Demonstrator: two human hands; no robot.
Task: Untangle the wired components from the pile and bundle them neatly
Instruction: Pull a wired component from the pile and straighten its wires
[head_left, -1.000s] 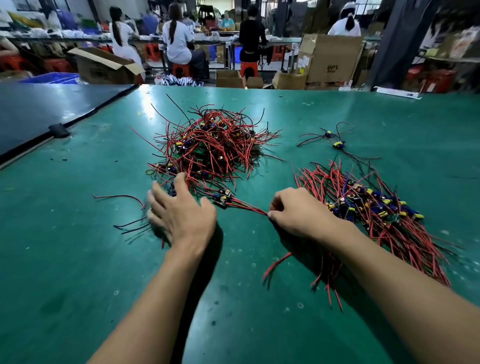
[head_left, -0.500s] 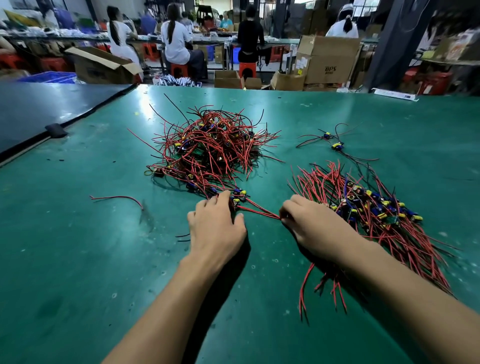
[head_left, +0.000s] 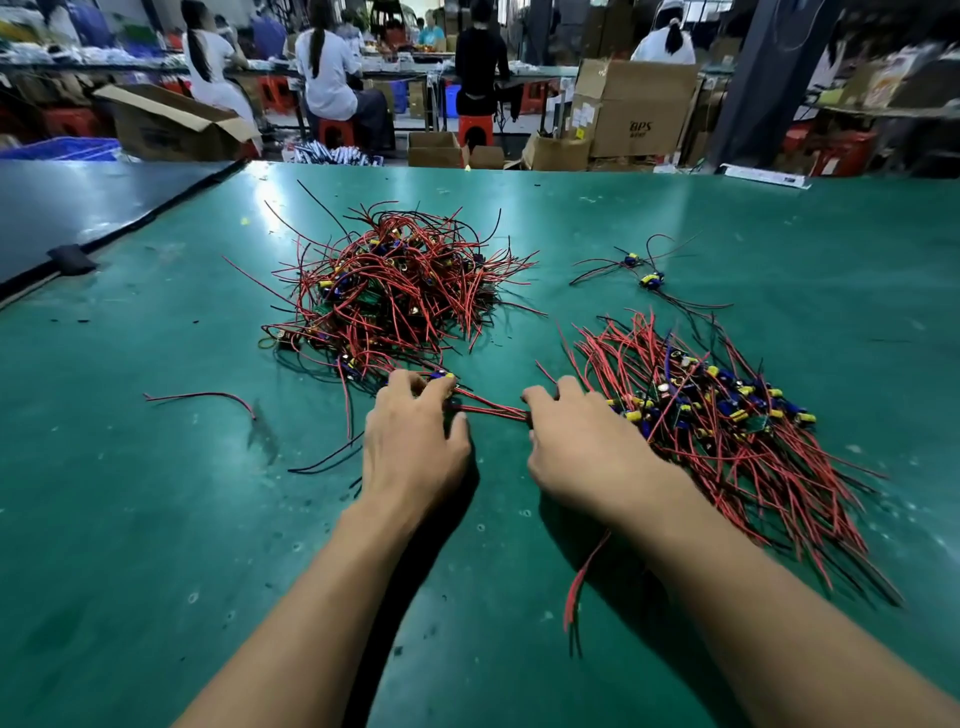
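A tangled pile (head_left: 400, 291) of red and black wired components lies on the green table (head_left: 156, 519) ahead of me. To its right, a sorted bundle (head_left: 727, 431) of the same parts lies with its wires roughly parallel. My left hand (head_left: 415, 441) rests at the pile's near edge, fingers closed on a blue and yellow component. My right hand (head_left: 576, 447) pinches the red wires (head_left: 493, 411) that stretch between my two hands. More red wire ends (head_left: 582, 587) trail out from under my right wrist.
Two loose components (head_left: 644, 273) with black leads lie behind the sorted bundle. A single red wire (head_left: 202, 397) lies to the left. A dark table (head_left: 62, 208) adjoins on the left. Seated people, cardboard boxes and red stools fill the background beyond the far edge.
My left hand has moved right and forward from the loose black wires to the pile's near edge. My right hand has shifted slightly right while it holds the red wires.
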